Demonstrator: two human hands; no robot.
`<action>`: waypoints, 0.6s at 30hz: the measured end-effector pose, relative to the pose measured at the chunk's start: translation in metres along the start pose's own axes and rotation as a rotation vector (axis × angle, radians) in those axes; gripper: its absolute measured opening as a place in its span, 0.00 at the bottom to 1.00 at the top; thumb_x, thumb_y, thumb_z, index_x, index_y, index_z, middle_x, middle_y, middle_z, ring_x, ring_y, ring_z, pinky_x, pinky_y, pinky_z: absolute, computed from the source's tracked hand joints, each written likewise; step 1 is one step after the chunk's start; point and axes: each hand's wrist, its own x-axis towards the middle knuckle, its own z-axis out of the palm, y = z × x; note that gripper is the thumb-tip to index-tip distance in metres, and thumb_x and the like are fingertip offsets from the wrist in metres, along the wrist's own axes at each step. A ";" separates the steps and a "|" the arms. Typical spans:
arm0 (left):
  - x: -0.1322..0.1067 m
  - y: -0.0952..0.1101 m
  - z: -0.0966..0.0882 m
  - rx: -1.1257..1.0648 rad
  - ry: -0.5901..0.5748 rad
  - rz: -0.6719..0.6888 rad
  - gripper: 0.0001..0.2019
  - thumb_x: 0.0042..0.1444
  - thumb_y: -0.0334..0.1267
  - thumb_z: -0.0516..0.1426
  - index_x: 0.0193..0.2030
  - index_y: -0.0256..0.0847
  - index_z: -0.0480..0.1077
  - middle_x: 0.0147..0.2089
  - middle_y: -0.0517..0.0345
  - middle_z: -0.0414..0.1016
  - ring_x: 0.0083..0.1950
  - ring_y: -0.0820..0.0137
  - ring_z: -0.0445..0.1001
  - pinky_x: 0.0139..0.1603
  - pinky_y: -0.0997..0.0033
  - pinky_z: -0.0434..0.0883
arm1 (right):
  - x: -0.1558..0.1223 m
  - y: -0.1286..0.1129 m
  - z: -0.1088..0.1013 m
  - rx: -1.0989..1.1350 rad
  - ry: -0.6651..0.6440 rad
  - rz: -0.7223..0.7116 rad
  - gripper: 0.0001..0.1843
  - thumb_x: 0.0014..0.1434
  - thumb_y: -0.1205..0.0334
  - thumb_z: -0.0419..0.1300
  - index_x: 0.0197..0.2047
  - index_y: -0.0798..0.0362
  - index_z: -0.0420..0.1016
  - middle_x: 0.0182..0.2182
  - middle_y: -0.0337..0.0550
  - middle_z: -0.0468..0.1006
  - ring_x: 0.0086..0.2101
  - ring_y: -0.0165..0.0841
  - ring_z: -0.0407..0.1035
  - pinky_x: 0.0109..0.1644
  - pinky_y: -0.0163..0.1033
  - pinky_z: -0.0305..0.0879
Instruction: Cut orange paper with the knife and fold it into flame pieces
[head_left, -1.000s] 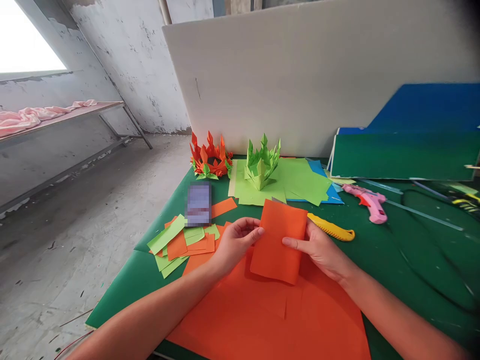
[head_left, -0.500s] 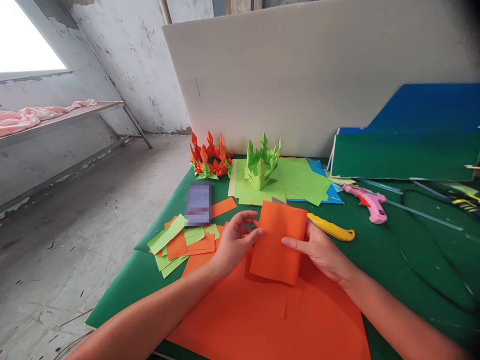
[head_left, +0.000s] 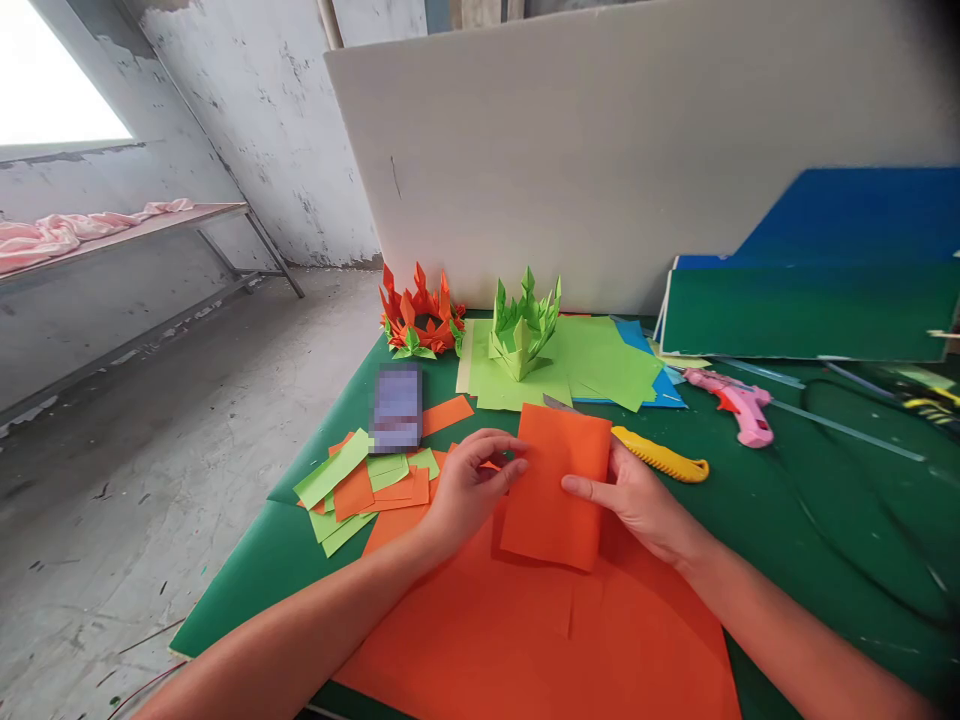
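Observation:
A folded rectangle of orange paper is held up at a slant over a larger orange sheet. My right hand grips its right side, thumb on the front face and fingers behind. At the paper's left edge, my left hand is closed, with thumb and forefinger pinching the edge and the other fingers curled. Behind the paper lies a yellow utility knife, its blade tip showing past the top edge; the middle of the knife is hidden.
Small green and orange paper pieces lie left, below a blurred phone-like object. Behind stand an orange paper crown and a green paper crown beside green sheets. A pink glue gun and cable are right.
My left fingertips have shifted slightly right, onto the paper's left edge. The folded paper has moved only a little, and my right hand keeps its grip.

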 end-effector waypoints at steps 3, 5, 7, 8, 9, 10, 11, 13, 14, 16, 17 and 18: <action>0.001 0.003 -0.001 -0.006 -0.019 -0.019 0.08 0.53 0.38 0.63 0.39 0.41 0.78 0.46 0.52 0.73 0.38 0.71 0.72 0.33 0.76 0.71 | 0.000 -0.001 0.001 -0.009 0.000 -0.008 0.37 0.52 0.55 0.71 0.62 0.43 0.63 0.61 0.43 0.70 0.57 0.47 0.68 0.55 0.50 0.72; 0.002 0.003 -0.003 -0.011 -0.035 -0.040 0.09 0.52 0.39 0.64 0.40 0.41 0.78 0.46 0.51 0.73 0.37 0.71 0.72 0.33 0.75 0.71 | 0.001 0.000 0.002 -0.019 -0.005 -0.015 0.38 0.52 0.54 0.71 0.63 0.43 0.61 0.61 0.44 0.69 0.57 0.47 0.67 0.55 0.50 0.72; 0.005 0.001 -0.006 0.021 -0.032 -0.054 0.09 0.51 0.39 0.64 0.39 0.41 0.78 0.46 0.52 0.73 0.35 0.73 0.71 0.33 0.75 0.71 | 0.003 0.003 0.000 -0.044 -0.012 -0.030 0.42 0.54 0.52 0.69 0.67 0.41 0.54 0.61 0.47 0.69 0.57 0.47 0.67 0.55 0.52 0.72; 0.007 -0.001 -0.008 0.053 -0.026 -0.055 0.09 0.51 0.39 0.64 0.39 0.41 0.78 0.46 0.52 0.74 0.34 0.73 0.71 0.33 0.75 0.70 | 0.005 0.006 -0.001 -0.072 -0.002 -0.059 0.44 0.55 0.51 0.68 0.68 0.41 0.50 0.61 0.48 0.69 0.57 0.46 0.67 0.55 0.53 0.71; 0.009 -0.003 -0.010 0.092 -0.020 -0.053 0.09 0.50 0.39 0.64 0.38 0.41 0.78 0.45 0.53 0.74 0.33 0.74 0.71 0.32 0.75 0.70 | 0.006 0.008 -0.003 -0.120 0.022 -0.106 0.46 0.56 0.50 0.67 0.70 0.40 0.45 0.62 0.49 0.68 0.57 0.46 0.67 0.56 0.54 0.70; 0.011 -0.006 -0.012 0.134 -0.013 -0.046 0.08 0.50 0.38 0.64 0.38 0.41 0.78 0.44 0.54 0.74 0.32 0.74 0.70 0.32 0.75 0.69 | 0.007 0.010 -0.004 -0.194 0.064 -0.184 0.48 0.57 0.50 0.66 0.71 0.40 0.41 0.63 0.50 0.65 0.58 0.45 0.65 0.58 0.55 0.68; 0.013 -0.009 -0.014 0.173 -0.012 -0.039 0.08 0.50 0.38 0.64 0.37 0.41 0.79 0.43 0.54 0.74 0.32 0.74 0.70 0.32 0.75 0.69 | 0.007 0.011 -0.006 -0.304 0.119 -0.287 0.49 0.57 0.49 0.66 0.71 0.40 0.39 0.65 0.50 0.62 0.60 0.45 0.63 0.60 0.56 0.65; 0.016 -0.014 -0.018 0.236 -0.024 -0.023 0.07 0.50 0.38 0.63 0.37 0.41 0.79 0.42 0.55 0.75 0.31 0.74 0.71 0.31 0.74 0.69 | 0.007 0.011 -0.008 -0.583 0.169 -0.484 0.44 0.59 0.51 0.64 0.71 0.39 0.43 0.68 0.48 0.57 0.64 0.46 0.55 0.65 0.58 0.56; 0.017 -0.016 -0.020 0.261 -0.034 -0.013 0.07 0.50 0.38 0.63 0.37 0.41 0.79 0.42 0.54 0.75 0.31 0.73 0.71 0.31 0.74 0.69 | 0.005 0.009 -0.008 -0.719 0.126 -0.562 0.38 0.62 0.52 0.61 0.70 0.38 0.49 0.68 0.45 0.58 0.65 0.45 0.53 0.67 0.58 0.53; 0.018 -0.017 -0.021 0.300 -0.051 0.008 0.07 0.51 0.38 0.62 0.37 0.41 0.79 0.42 0.54 0.76 0.31 0.73 0.71 0.31 0.74 0.69 | 0.002 0.005 -0.006 -0.932 -0.067 -0.668 0.24 0.66 0.56 0.55 0.65 0.36 0.62 0.66 0.39 0.63 0.66 0.44 0.53 0.68 0.57 0.49; 0.018 -0.017 -0.021 0.312 -0.059 0.015 0.07 0.51 0.38 0.62 0.38 0.41 0.79 0.42 0.54 0.76 0.31 0.72 0.71 0.31 0.73 0.70 | 0.000 0.004 -0.004 -1.008 -0.177 -0.690 0.21 0.68 0.57 0.53 0.63 0.36 0.66 0.65 0.38 0.65 0.65 0.44 0.53 0.68 0.57 0.48; 0.018 -0.017 -0.021 0.320 -0.065 0.020 0.07 0.52 0.38 0.62 0.38 0.41 0.78 0.42 0.54 0.76 0.31 0.72 0.72 0.32 0.73 0.70 | -0.001 0.002 -0.002 -1.069 -0.275 -0.695 0.20 0.69 0.57 0.51 0.62 0.36 0.68 0.64 0.37 0.66 0.65 0.44 0.54 0.68 0.58 0.47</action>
